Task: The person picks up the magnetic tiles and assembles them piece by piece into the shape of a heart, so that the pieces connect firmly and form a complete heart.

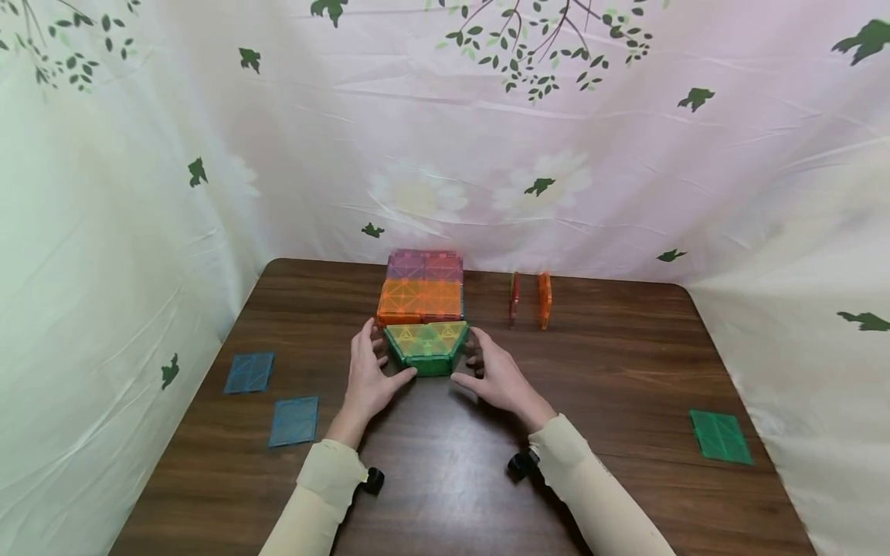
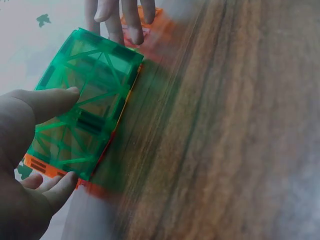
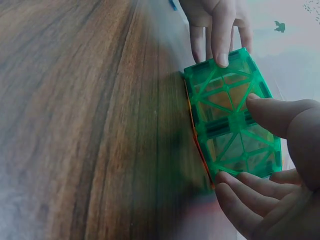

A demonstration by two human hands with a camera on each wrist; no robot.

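A trapezoid block of green and yellow see-through magnetic tiles [image 1: 427, 344] stands on the table in front of a larger orange and purple magnetic tile block [image 1: 421, 300]. My left hand [image 1: 366, 376] holds its left side, and in the left wrist view the thumb [image 2: 60, 100] lies over the green front face. From the other side my right hand [image 1: 499, 376] grips the block; in the right wrist view its thumb [image 3: 270, 111] is at the front face and the fingers [image 3: 245, 192] are along the side. Whether the two blocks touch cannot be made out.
Two blue square tiles [image 1: 294, 422] lie flat at the left. A green square tile [image 1: 721, 436] lies near the right edge. Behind my right hand, a red tile [image 1: 514, 299] and an orange tile [image 1: 545, 300] stand on edge. A patterned curtain [image 1: 459, 116] hangs behind the wooden table [image 1: 612, 371].
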